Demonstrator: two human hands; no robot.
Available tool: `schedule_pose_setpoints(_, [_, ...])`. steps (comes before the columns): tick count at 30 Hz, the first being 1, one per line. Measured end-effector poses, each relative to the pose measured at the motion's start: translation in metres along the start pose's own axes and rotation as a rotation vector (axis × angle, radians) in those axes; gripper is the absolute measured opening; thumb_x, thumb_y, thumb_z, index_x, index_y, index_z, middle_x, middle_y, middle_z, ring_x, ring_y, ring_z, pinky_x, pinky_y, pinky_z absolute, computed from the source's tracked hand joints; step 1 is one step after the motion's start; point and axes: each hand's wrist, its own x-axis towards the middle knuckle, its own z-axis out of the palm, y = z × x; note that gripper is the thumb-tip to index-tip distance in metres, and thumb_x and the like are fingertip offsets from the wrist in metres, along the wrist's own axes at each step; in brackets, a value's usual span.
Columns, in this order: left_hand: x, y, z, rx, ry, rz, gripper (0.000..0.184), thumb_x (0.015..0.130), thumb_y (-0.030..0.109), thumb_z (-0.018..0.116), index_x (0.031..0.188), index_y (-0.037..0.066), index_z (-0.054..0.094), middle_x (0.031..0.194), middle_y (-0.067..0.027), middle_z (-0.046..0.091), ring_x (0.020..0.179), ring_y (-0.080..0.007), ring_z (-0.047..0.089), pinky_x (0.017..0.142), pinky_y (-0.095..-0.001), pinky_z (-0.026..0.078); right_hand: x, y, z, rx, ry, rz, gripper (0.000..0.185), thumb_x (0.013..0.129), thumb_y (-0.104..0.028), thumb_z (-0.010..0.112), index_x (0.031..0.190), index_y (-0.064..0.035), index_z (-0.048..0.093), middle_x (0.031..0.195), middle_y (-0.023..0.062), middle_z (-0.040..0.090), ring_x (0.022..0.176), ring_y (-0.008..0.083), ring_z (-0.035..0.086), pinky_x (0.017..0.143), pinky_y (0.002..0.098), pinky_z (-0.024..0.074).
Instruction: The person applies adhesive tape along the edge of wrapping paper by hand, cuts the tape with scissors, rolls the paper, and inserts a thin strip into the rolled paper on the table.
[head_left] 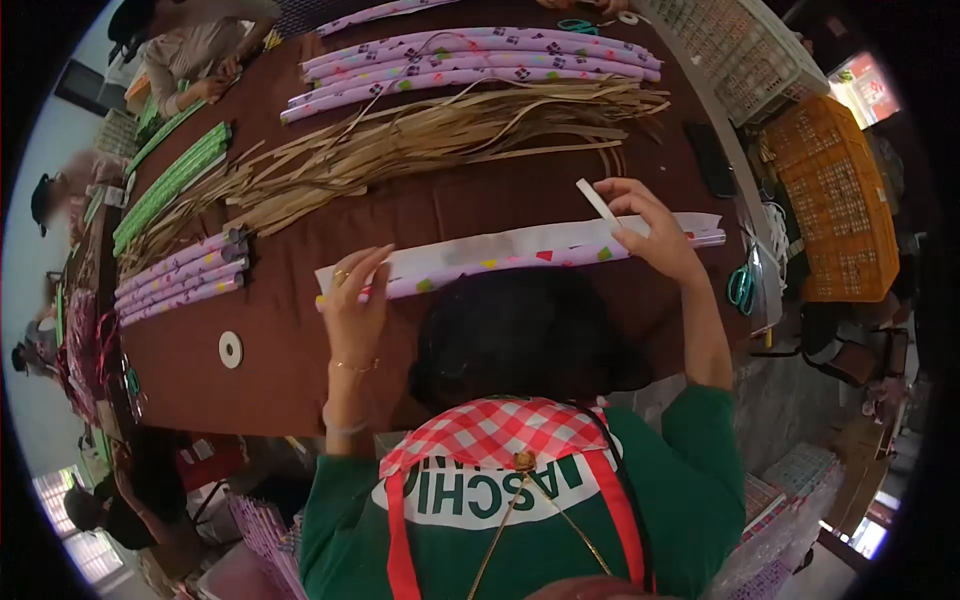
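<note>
A long strip of purple patterned wrapping paper (520, 257) with its white inner side (440, 256) partly showing lies across the table in front of me. It looks rolled along the near edge. At its left end, my left hand (356, 295) has its fingers bent over the paper, pinching it. Toward the right end my right hand (655, 235) grips a white roll of tape (597, 201), seen edge-on, just above the paper. Whether a piece of tape runs from the roll is too small to tell.
Brown dried strips (400, 150) lie beyond the paper, with purple wrapped rolls (480, 60) behind them. More purple rolls (185, 278), green rolls (175, 185) and a tape roll (231, 349) sit left. Scissors (741, 288), a phone (710, 160) and an orange crate (828, 200) are right. Several people sit around.
</note>
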Motion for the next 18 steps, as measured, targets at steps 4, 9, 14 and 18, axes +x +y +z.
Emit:
schedule_pose_setpoints(4, [0.029,0.044,0.030,-0.382,-0.217,-0.071,0.016,0.078,0.009,0.063,0.094,0.005,0.065,0.087,-0.0084,0.064,0.077,-0.0207,0.059,0.067,-0.0295,0.046,0.013,-0.026,0.036,0.031,-0.130,-0.092,0.019,0.069,-0.011,0.059,0.085,-0.0023,0.053,0.116,0.0098,0.048,0.109,0.0230,0.046,0.092,0.0350,0.0366])
schedule_pose_setpoints(9, [0.041,0.050,0.051,-0.509,-0.369,-0.194,0.021,0.080,0.019,0.063,0.095,0.005,0.065,0.086,-0.0087,0.065,0.074,-0.0163,0.060,0.062,-0.0268,0.046,0.020,-0.035,0.049,-0.061,-0.210,-0.131,0.021,0.063,-0.005,0.059,0.082,-0.0036,0.051,0.116,0.0102,0.048,0.107,0.0241,0.047,0.093,0.0355,0.0364])
schedule_pose_setpoints(14, [0.041,0.053,0.047,-0.544,-0.472,-0.230,0.017,0.080,0.018,0.063,0.089,0.003,0.064,0.082,-0.0078,0.064,0.071,-0.0157,0.058,0.061,-0.0267,0.045,0.020,-0.033,0.053,-0.094,-0.232,-0.139,0.020,0.065,-0.008,0.059,0.082,-0.0035,0.051,0.117,0.0101,0.047,0.109,0.0253,0.046,0.093,0.0362,0.0360])
schedule_pose_setpoints(18, [0.031,0.057,0.032,-0.466,-0.413,-0.134,0.012,0.079,0.013,0.063,0.081,0.002,0.061,0.076,-0.0064,0.061,0.068,-0.0145,0.056,0.061,-0.0262,0.044,0.020,-0.028,0.058,-0.087,-0.219,-0.128,0.016,0.069,-0.007,0.057,0.082,-0.0032,0.049,0.121,0.0103,0.047,0.107,0.0227,0.046,0.092,0.0337,0.0368])
